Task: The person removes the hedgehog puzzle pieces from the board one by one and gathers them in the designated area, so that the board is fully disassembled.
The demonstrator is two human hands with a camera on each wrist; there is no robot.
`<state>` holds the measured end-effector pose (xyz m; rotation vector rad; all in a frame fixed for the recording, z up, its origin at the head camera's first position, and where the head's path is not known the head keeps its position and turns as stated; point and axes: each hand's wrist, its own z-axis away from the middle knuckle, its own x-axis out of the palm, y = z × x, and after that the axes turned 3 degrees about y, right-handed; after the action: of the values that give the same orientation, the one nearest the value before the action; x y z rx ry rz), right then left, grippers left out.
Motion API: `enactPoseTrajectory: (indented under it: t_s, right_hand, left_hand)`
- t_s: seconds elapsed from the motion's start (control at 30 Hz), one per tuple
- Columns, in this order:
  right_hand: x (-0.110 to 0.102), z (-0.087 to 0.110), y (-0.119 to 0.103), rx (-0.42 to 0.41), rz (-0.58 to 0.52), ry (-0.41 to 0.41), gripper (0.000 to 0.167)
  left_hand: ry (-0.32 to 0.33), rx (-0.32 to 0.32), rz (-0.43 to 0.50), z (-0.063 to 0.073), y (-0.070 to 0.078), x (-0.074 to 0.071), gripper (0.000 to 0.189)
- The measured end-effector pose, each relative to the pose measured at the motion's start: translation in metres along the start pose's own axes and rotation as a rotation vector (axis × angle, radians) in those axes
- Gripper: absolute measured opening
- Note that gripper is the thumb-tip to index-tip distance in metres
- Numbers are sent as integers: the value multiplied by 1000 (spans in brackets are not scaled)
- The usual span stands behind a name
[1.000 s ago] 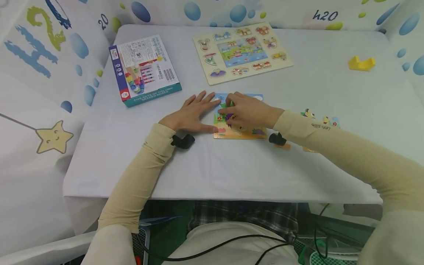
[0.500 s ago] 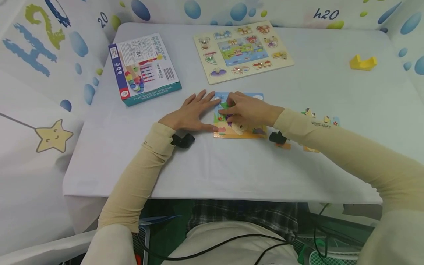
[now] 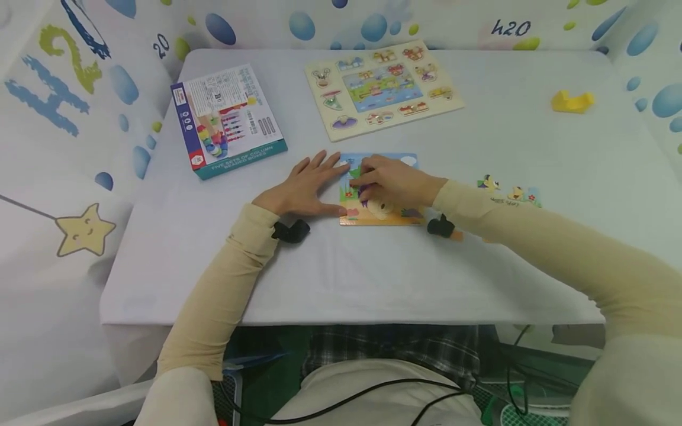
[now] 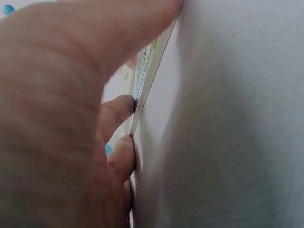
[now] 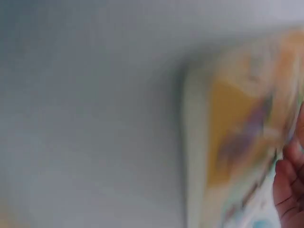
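Starting with the head view, I locate the puzzle board (image 3: pixel 373 214) flat on the white table (image 3: pixel 330 272), in front of the person and between the two hands. The left hand (image 3: pixel 299 192) is set at the board's left side with the fingers spread wide; its thumb touches the lower part of that edge and a fingertip touches the upper part. The right hand (image 3: pixel 402 180) lies over the middle of the board with its fingers bent downward, and it covers much of the printed picture. Loose puzzle pieces (image 3: pixel 515 193) lie on the table to the right, beyond the right sleeve (image 3: pixel 495 204), and an orange piece (image 3: pixel 456 235) shows just beside the black wrist unit (image 3: pixel 440 226). Farther back I note a boxed bead set (image 3: pixel 234 115) at left, a larger peg board (image 3: pixel 358 131) at centre and a yellow block (image 3: pixel 572 102) at right. In the left wrist view, I see the puzzle board nearly edge-on, with the fingertips (image 4: pixel 124 103) of the left hand against its rim. In the right wrist view, the feed is heavily blurred: I can make out a corner of the puzzle board and curled fingers at the right margin, but I cannot tell whether they pinch a piece.
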<state>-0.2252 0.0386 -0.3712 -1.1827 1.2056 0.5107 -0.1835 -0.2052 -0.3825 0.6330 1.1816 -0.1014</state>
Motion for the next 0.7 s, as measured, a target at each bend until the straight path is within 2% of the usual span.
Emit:
enactPoseTrajectory:
  t_s: [0.13,0.23,0.3,0.37,0.47,0.57,0.7]
  right_hand:
    - [-23,23,12,47,19,101,26]
    - [-47,52,21,148,70,163,18]
    - [-61,75,29,226,101,167,17]
    - [-71,98,35,311,125,139,20]
    - [-79,128,41,435,124,47,29]
    - [-81,154,45,544,108,-50,46]
    - [-80,181,50,637,75,-106,70]
  left_hand:
    - [3,-1,-8,-1,-1,4,94]
    - [8,-2,-17,0,-3,4,95]
    - [11,0,-23,0,-4,3,96]
    - [12,-5,-26,2,-5,2,96]
    - [13,-17,-22,4,-6,0,97]
    - [10,-12,-2,4,-4,0,97]
    - [7,17,10,-1,-1,2,96]
